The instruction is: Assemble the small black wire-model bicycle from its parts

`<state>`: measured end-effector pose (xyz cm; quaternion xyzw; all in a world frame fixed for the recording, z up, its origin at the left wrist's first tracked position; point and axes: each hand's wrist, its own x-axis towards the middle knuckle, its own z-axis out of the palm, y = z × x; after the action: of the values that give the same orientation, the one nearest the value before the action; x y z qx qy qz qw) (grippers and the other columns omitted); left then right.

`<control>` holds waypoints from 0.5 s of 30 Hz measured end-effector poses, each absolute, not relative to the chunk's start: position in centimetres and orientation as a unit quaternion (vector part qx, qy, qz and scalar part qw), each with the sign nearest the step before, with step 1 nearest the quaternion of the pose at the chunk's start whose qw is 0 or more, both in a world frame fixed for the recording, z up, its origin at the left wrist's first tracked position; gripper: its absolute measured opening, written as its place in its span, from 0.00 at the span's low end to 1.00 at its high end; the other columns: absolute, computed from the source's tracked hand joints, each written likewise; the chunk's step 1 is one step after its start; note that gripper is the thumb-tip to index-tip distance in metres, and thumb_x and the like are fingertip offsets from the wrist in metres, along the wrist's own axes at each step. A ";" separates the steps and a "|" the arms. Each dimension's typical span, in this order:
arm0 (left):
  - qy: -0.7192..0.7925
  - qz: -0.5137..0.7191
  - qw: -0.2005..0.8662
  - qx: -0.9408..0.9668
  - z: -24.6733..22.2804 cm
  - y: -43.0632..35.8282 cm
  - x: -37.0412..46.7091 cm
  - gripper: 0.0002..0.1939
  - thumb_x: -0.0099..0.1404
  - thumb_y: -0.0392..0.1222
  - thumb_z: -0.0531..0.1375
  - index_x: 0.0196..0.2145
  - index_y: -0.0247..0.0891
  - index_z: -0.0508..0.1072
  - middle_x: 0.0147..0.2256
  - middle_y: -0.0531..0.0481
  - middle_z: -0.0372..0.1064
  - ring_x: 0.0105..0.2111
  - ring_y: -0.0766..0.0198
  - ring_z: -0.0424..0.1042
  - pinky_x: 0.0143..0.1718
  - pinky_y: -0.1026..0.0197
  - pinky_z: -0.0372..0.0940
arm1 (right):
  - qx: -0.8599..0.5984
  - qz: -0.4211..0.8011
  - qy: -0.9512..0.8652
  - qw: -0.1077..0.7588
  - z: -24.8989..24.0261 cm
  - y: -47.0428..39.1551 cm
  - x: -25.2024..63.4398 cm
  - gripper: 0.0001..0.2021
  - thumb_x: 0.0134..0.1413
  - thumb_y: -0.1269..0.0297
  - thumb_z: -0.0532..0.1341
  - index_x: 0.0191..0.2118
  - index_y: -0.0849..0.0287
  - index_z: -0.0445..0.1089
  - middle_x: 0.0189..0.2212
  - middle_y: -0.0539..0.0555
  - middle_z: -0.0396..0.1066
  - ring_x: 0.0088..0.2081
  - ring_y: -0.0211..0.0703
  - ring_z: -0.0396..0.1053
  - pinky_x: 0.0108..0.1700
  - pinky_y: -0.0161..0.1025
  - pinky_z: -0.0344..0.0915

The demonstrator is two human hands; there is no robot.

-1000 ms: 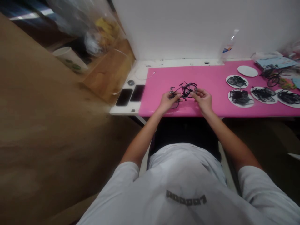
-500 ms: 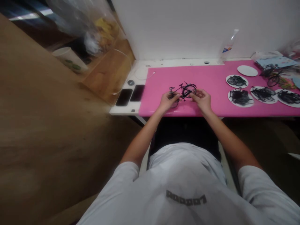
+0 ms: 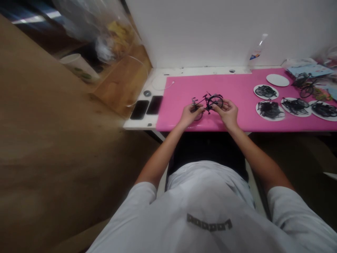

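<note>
A small black model bicycle is held between my two hands over the near part of the pink mat. My left hand is closed on its front end, by the front wheel and below the handlebar. My right hand pinches the rear wheel at its lower right side. The bicycle's handlebar points left and its saddle is at the top. My fingers cover part of both wheels.
At right, white plates stand on the mat, several bearing black bicycle parts. Another model bicycle lies beyond them near plastic packets. A clear bottle stands at the back. Two dark phones and a cable lie at left.
The model bicycle and both hands have shifted slightly to the right. My grip on it looks the same.
</note>
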<state>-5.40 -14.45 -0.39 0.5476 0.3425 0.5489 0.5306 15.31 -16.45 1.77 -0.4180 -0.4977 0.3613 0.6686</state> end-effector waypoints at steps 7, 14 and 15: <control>0.457 0.589 0.412 0.524 0.3 -15.4 -5.0 0.17 0.66 0.37 0.71 0.52 0.34 0.82 0.54 0.35 0.83 0.53 0.54 0.84 0.62 0.47 0.75 | -0.389 0.101 -0.624 0.670 3.0 -17.3 16.9 0.19 0.59 0.48 0.78 0.48 0.53 0.78 0.43 0.53 0.83 0.43 0.47 0.84 0.48 0.46 0.85; 0.394 0.492 0.628 0.457 4.0 -18.6 -3.7 0.29 0.72 0.67 0.64 0.48 0.35 0.82 0.42 0.36 0.86 0.45 0.48 0.87 0.53 0.46 0.79 | -0.336 -0.091 -0.747 0.567 2.9 -17.8 17.3 0.05 0.73 0.59 0.67 0.48 0.51 0.79 0.47 0.55 0.86 0.48 0.49 0.85 0.53 0.50 0.83; 0.377 0.482 0.661 0.435 4.3 -18.8 -3.6 0.31 0.71 0.70 0.64 0.48 0.35 0.82 0.43 0.35 0.86 0.47 0.46 0.87 0.54 0.45 0.79 | -0.326 -0.096 -0.761 0.553 2.7 -17.7 17.3 0.05 0.74 0.59 0.67 0.47 0.51 0.80 0.47 0.56 0.86 0.49 0.50 0.85 0.54 0.51 0.82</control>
<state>-3.57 -18.80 4.32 0.4345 0.3768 0.4816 0.6613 17.35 -17.68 2.66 -0.3257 -0.7609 -0.0964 0.5529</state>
